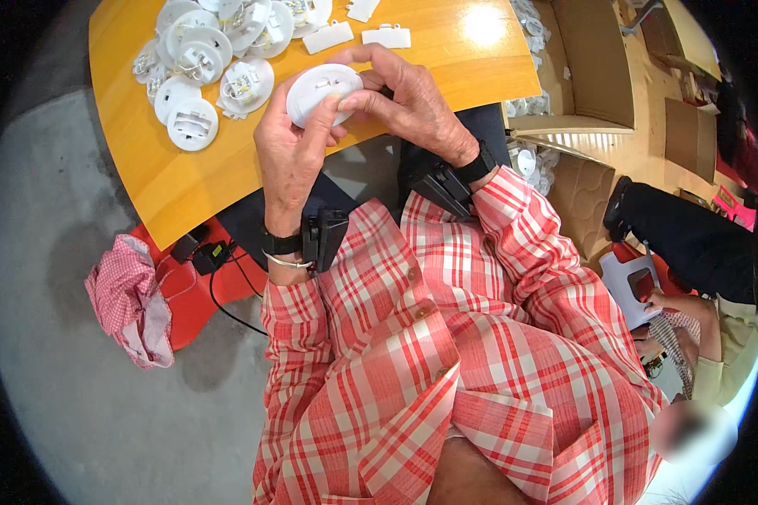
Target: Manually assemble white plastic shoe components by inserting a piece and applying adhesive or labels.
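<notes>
Over the near edge of the table I hold a round white plastic disc (307, 94) with a slot and small raised parts on its face. My left hand (293, 150) grips its left and lower side, thumb on the face. On the disc's right rim, my right hand (413, 105) is closed, with thumb and forefinger meeting there. Something small and dark shows behind the right fingers, too hidden to name. Close by on the table lie another white disc with a slotted bracket (192, 124) and a disc with a small circuit board and wires (246, 86).
A pile of similar white discs (198, 52) covers the far left of the yellow wooden table (472, 71). Flat white covers (386, 36) lie near it. Cardboard boxes (594, 67) with white parts stand right. A pink checked cloth (126, 299) hangs left; another person (707, 337) sits right.
</notes>
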`<action>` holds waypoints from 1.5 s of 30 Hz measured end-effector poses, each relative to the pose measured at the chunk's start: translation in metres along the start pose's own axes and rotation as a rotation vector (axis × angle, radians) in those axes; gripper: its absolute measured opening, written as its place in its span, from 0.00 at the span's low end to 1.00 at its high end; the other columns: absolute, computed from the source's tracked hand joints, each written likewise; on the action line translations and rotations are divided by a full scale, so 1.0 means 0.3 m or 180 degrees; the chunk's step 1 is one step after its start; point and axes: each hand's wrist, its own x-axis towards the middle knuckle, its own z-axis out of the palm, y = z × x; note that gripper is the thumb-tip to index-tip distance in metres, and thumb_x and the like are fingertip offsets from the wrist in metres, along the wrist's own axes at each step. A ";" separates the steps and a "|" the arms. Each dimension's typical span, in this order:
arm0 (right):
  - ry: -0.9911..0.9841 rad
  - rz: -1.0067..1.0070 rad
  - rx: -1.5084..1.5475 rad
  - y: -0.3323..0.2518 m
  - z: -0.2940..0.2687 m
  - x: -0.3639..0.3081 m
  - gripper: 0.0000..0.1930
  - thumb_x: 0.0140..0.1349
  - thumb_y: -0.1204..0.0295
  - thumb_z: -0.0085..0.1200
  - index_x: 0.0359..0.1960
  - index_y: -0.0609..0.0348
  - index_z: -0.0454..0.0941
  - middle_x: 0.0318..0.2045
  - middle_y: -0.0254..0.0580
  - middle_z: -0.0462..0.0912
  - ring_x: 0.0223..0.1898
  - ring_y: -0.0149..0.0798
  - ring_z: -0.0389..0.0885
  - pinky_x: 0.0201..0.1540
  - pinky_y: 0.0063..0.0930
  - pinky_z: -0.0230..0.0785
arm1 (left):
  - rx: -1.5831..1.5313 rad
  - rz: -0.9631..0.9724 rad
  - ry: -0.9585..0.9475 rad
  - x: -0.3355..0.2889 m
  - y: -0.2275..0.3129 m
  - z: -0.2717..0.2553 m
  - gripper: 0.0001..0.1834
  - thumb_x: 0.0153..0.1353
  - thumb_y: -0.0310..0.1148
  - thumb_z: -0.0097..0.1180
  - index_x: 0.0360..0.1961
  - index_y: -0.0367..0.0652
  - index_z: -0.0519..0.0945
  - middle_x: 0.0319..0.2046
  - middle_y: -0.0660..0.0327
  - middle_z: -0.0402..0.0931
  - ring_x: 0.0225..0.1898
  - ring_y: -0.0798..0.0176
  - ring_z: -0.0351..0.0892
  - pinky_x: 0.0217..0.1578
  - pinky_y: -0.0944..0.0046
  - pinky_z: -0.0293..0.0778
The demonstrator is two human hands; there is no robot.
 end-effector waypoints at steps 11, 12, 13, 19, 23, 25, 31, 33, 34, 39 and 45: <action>0.0096 -0.0039 -0.0533 -0.011 0.000 0.000 0.15 0.61 0.64 0.52 0.45 0.59 0.66 0.27 0.47 0.80 0.29 0.43 0.81 0.32 0.30 0.71 | 0.1113 0.0913 0.0617 -0.006 -0.018 0.015 0.11 0.56 0.28 0.57 0.40 0.34 0.77 0.25 0.58 0.79 0.21 0.72 0.76 0.20 0.73 0.71; 0.0180 -0.0068 -0.0623 -0.007 -0.003 -0.002 0.14 0.62 0.65 0.51 0.44 0.60 0.67 0.29 0.49 0.80 0.30 0.45 0.81 0.33 0.30 0.70 | 0.1216 0.0952 0.0667 -0.007 -0.020 0.014 0.12 0.57 0.28 0.56 0.41 0.32 0.76 0.26 0.59 0.78 0.19 0.73 0.75 0.18 0.75 0.70; 0.0264 -0.0096 -0.0713 -0.006 -0.007 -0.003 0.13 0.63 0.66 0.49 0.44 0.61 0.68 0.31 0.51 0.79 0.31 0.46 0.80 0.33 0.31 0.70 | 0.1217 0.0958 0.0666 -0.006 -0.021 0.014 0.12 0.57 0.28 0.56 0.41 0.32 0.76 0.26 0.59 0.78 0.19 0.73 0.75 0.18 0.75 0.70; 0.0498 -0.0299 -0.0707 -0.052 0.001 -0.029 0.10 0.63 0.71 0.47 0.40 0.65 0.74 0.30 0.51 0.79 0.30 0.51 0.78 0.33 0.33 0.70 | 0.1341 0.0932 0.1038 -0.010 -0.030 0.018 0.10 0.54 0.27 0.56 0.38 0.36 0.78 0.27 0.54 0.80 0.28 0.60 0.81 0.30 0.64 0.75; 0.0190 -0.0140 -0.1054 -0.122 -0.009 -0.038 0.10 0.62 0.72 0.48 0.42 0.64 0.70 0.24 0.52 0.77 0.26 0.54 0.76 0.28 0.35 0.69 | 0.1602 0.1050 0.1024 -0.015 -0.023 0.015 0.11 0.54 0.25 0.54 0.39 0.36 0.77 0.32 0.53 0.79 0.32 0.55 0.81 0.34 0.62 0.75; 0.0141 0.0021 -0.1291 -0.138 -0.002 -0.040 0.09 0.61 0.74 0.48 0.41 0.62 0.65 0.18 0.52 0.73 0.22 0.55 0.75 0.23 0.39 0.67 | 0.1644 0.1072 0.1017 -0.014 -0.025 0.018 0.11 0.53 0.24 0.54 0.40 0.36 0.77 0.33 0.52 0.79 0.33 0.55 0.81 0.35 0.62 0.75; 0.0177 -0.0531 -0.1584 -0.127 0.018 -0.040 0.08 0.59 0.76 0.48 0.34 0.61 0.60 0.18 0.52 0.72 0.22 0.56 0.74 0.22 0.41 0.65 | 0.1720 0.1242 0.0985 -0.018 -0.013 0.021 0.11 0.53 0.22 0.53 0.39 0.36 0.77 0.32 0.52 0.79 0.33 0.55 0.81 0.35 0.62 0.75; 0.0191 -0.0526 -0.1660 -0.127 0.015 -0.042 0.08 0.59 0.77 0.49 0.35 0.61 0.62 0.18 0.51 0.73 0.22 0.55 0.75 0.21 0.40 0.65 | 0.1818 0.1294 0.0997 -0.014 -0.019 0.020 0.11 0.53 0.22 0.54 0.39 0.36 0.77 0.32 0.53 0.79 0.33 0.55 0.81 0.34 0.62 0.75; 0.0203 -0.0530 -0.1732 -0.126 0.015 -0.043 0.07 0.60 0.78 0.49 0.36 0.61 0.63 0.19 0.50 0.73 0.22 0.54 0.75 0.21 0.39 0.65 | 0.1813 0.1290 0.0989 -0.012 -0.019 0.023 0.11 0.53 0.22 0.54 0.39 0.36 0.77 0.32 0.53 0.79 0.33 0.55 0.81 0.34 0.62 0.75; 0.0220 -0.0585 -0.1717 -0.114 0.020 -0.042 0.08 0.59 0.78 0.49 0.36 0.61 0.63 0.18 0.51 0.73 0.22 0.54 0.76 0.21 0.39 0.65 | 0.1788 0.1264 0.0978 -0.012 -0.011 0.030 0.11 0.53 0.22 0.54 0.39 0.36 0.77 0.31 0.53 0.79 0.32 0.55 0.81 0.33 0.62 0.75; 0.0210 -0.0569 -0.1755 -0.106 0.023 -0.047 0.07 0.59 0.78 0.49 0.35 0.61 0.63 0.20 0.50 0.74 0.23 0.54 0.76 0.22 0.38 0.66 | 0.1897 0.1337 0.0943 -0.014 -0.014 0.029 0.11 0.52 0.22 0.55 0.38 0.36 0.77 0.31 0.53 0.79 0.32 0.55 0.80 0.32 0.62 0.75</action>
